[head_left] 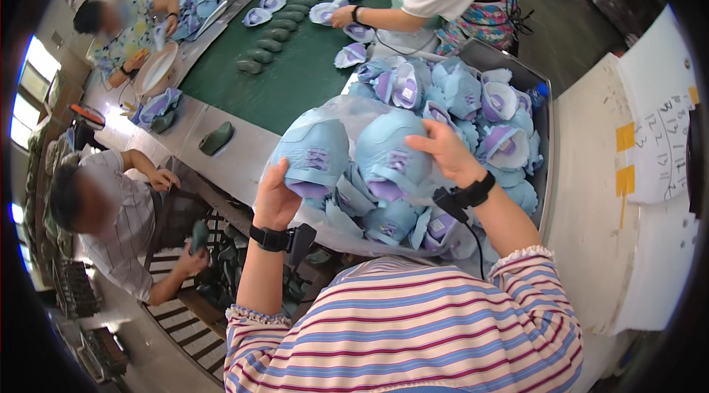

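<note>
My left hand (pixel 276 199) grips a light blue shoe upper (pixel 313 138) with purple laces and lining by its side, thumb upward. My right hand (pixel 447 151) holds a matching shoe upper (pixel 389 134) by its outer edge, level with the first. Both uppers have their toes pointing away from me, side by side and slightly apart. Beneath and around them lies a crumpled clear plastic bag (pixel 353 106) with more blue uppers (pixel 390 221) in it. Just beyond my right hand, a heap of similar uppers (pixel 506 138) fills a metal-edged tray (pixel 547 171).
A green conveyor belt (pixel 221 86) carries rows of dark green shoe lasts (pixel 284 25) and blue uppers (pixel 273 1). One last (pixel 216 139) rests on the near ledge. Co-workers work on both sides; one at left holds a last (pixel 199 236). A pale board (pixel 591 193) stands at right.
</note>
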`<state>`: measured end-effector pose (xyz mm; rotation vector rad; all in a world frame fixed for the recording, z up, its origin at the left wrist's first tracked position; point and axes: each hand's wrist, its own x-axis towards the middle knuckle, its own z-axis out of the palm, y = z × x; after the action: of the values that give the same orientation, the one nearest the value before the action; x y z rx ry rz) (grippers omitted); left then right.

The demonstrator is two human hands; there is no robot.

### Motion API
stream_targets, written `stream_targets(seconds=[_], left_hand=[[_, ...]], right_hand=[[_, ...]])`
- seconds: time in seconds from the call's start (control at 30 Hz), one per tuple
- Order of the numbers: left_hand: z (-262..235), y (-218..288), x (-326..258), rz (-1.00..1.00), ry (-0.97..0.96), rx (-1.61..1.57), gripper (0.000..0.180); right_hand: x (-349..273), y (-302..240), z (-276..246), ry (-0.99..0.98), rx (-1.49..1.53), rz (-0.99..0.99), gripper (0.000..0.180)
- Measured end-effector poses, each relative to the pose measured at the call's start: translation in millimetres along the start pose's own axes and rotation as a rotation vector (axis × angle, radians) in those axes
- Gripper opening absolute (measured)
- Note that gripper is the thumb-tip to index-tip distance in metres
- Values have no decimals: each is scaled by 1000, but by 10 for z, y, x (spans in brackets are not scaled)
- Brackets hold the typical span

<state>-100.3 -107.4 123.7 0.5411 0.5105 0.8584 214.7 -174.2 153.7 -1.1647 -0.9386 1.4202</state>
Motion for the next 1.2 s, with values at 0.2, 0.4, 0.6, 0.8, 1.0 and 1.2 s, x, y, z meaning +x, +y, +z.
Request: stream_targets(seconds=[0.2,0.4,0.6,0.8,1.0,1.2], left_hand=[[140,52,-206,-75,-51,146,43],[229,553,-401,70,-592,550,41],[-756,822,509,283,431,98,32],[-2039,616,1154,-253,623,609,35],[-1990,1444,1569,438,566,409,27],[-1633,1686,1482,151,570,532,25]], right_hand=[[-164,-332,-454,54,77,-124,43],[-136,-369,-1499,958,-1453,-576,61],[-413,-360,-83,238,-784,-462,19],[-277,-7,453,-783,-918,-159,52],[69,-40,299,-573,-1080,-114,55],[91,107,217,-694,-1096,-31,54]])
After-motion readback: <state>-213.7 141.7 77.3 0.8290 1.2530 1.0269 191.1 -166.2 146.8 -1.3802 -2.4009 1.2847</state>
